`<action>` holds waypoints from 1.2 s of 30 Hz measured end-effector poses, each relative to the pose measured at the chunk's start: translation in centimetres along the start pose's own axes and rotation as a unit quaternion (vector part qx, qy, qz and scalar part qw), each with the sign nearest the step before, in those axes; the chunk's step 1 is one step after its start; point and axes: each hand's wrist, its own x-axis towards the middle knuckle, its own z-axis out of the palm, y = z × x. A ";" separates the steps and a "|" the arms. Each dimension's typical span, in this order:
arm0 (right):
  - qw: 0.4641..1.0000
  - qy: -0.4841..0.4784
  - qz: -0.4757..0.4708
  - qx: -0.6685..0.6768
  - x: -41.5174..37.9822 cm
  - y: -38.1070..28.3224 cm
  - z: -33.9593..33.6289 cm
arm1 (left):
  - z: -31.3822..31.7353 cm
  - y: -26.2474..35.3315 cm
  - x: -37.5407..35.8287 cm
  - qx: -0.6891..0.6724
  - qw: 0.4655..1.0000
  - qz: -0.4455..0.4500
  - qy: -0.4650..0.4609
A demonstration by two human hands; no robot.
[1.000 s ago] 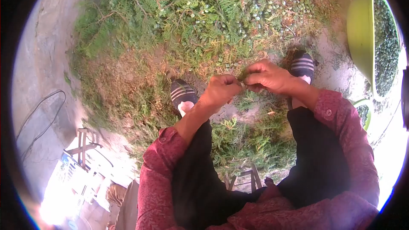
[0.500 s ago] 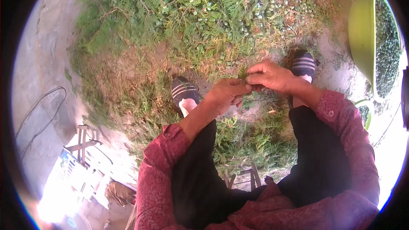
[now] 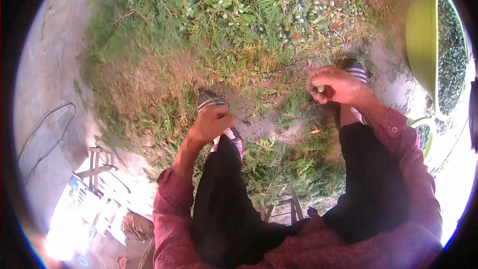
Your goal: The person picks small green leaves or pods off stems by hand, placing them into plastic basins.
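Note:
My right hand (image 3: 334, 85) is closed, with its fingers curled round a small green seed cone (image 3: 321, 89) that shows between them. It hovers over my striped shoe on the right. My left hand (image 3: 211, 123) is over my left shoe and shin, its fingers loosely bent and apart, somewhat blurred, with nothing visible in them. Beyond both hands lies a heap of cut conifer branches (image 3: 214, 25), green and feathery, with many small bluish-green cones among them.
At the right stands a yellow-green tub (image 3: 420, 40) full of small green cones, with a smaller green-rimmed container (image 3: 429, 139) below it. Loose sprigs (image 3: 298, 169) cover the ground between my legs. A wooden stool (image 3: 284, 210) and a dark cable (image 3: 47, 142) are also in view.
My hands were together over the middle, fingers meeting on a small sprig. Now they are apart: the left has moved left and toward me, the right a little to the right.

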 end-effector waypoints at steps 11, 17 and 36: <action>0.995 -0.001 0.057 -0.076 2.0 0.4 1.4 | -0.1 -0.7 2.7 0.302 0.924 0.025 0.232; 0.993 0.015 0.066 -0.100 2.0 1.5 1.0 | 0.5 -3.0 6.3 0.227 0.921 0.047 0.313; 0.979 0.007 0.027 -0.201 2.9 0.7 4.3 | 3.0 3.4 5.8 -0.402 0.899 0.000 0.174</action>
